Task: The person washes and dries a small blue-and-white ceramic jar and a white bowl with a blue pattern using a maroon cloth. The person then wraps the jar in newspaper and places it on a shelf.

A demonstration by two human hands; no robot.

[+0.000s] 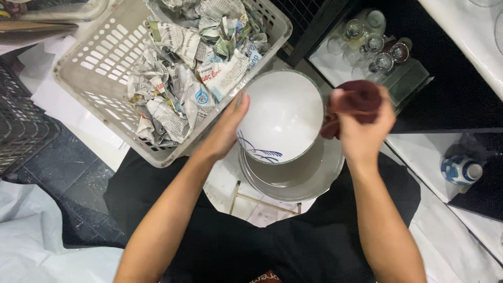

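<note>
My left hand [226,128] grips the white ceramic bowl with blue drawing [280,118] at centre frame; right hand [361,123] clutches a dark red cloth [359,97]. I'd steady the rim, wipe gently.

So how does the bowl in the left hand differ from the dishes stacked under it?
The held bowl is tilted, white and blue-patterned near its rim; the stacked dishes lie flat, look greyer and show no pattern. It is gripped by the left hand; they are untouched. Both are round.
</note>
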